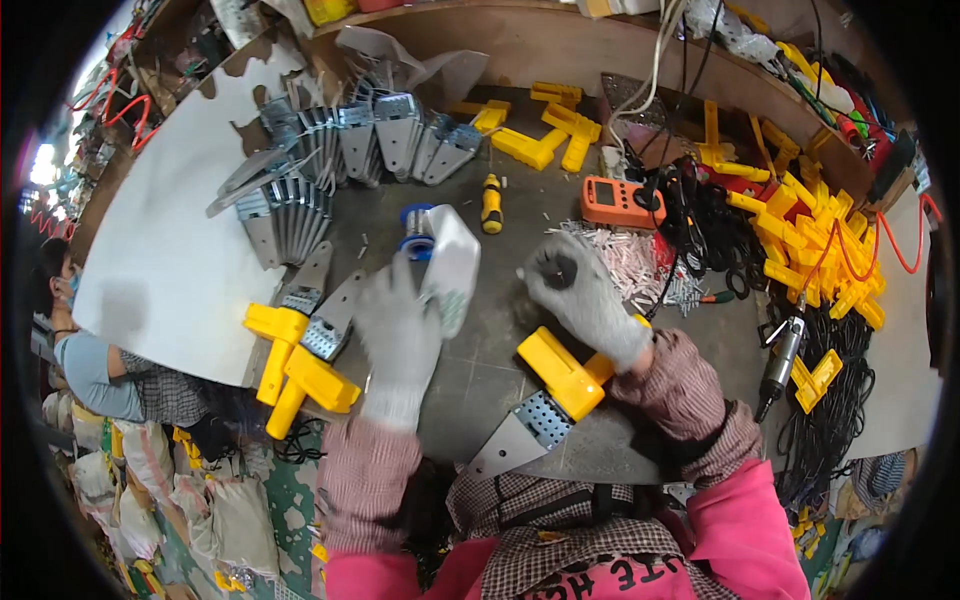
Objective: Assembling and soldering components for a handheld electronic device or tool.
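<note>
My left hand [398, 325], in a grey glove, is partly blurred beside a pale, paddle-shaped plate [455, 250]; whether its fingers grip the plate is unclear. A blue-rimmed spool [416, 232] stands just beyond those fingers. My right hand [590, 295], gloved too, is curled around a dark round object [556, 268] whose kind I cannot make out. Below it lies a yellow T-shaped handle [562, 372] attached to a pointed grey metal blade [510, 440] with a perforated section. Two similar yellow-handled pieces [318, 380] rest left of my left hand.
Grey metal blades [395, 135] stand in rows at the back left. A yellow screwdriver [491, 205], an orange meter [620, 203] and a heap of small pale parts [625, 262] lie centrally. Yellow handles [800, 225], black cables [835, 370] and a pneumatic driver [783, 360] fill the right. A co-worker [100, 370] sits left.
</note>
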`<state>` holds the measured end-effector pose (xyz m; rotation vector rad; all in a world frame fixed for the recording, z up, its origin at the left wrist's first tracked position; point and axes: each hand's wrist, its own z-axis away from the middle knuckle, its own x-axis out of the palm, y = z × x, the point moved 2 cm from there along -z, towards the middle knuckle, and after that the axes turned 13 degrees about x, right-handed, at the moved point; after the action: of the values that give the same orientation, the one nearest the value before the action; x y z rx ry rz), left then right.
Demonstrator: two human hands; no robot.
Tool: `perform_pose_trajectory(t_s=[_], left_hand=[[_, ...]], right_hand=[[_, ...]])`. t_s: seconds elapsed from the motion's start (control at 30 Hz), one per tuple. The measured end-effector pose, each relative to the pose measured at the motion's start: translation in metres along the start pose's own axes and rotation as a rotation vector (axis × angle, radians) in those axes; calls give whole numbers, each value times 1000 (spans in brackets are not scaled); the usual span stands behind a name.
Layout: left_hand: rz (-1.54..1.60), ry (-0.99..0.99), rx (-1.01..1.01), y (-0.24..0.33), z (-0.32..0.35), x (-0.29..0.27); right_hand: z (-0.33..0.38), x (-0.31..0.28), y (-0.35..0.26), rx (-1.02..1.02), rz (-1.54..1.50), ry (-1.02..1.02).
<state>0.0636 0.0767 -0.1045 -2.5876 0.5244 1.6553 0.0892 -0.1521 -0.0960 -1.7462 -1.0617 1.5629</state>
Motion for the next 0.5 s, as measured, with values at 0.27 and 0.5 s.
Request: perform_pose_trajectory(t_s=[0.27, 0.5], left_hand=[[432, -220, 513, 77, 157, -3], [946, -89, -103, 27, 116, -22]], right_hand=[[37, -16, 27, -171, 44, -441], [-27, -82, -11, -437, 1086, -85]])
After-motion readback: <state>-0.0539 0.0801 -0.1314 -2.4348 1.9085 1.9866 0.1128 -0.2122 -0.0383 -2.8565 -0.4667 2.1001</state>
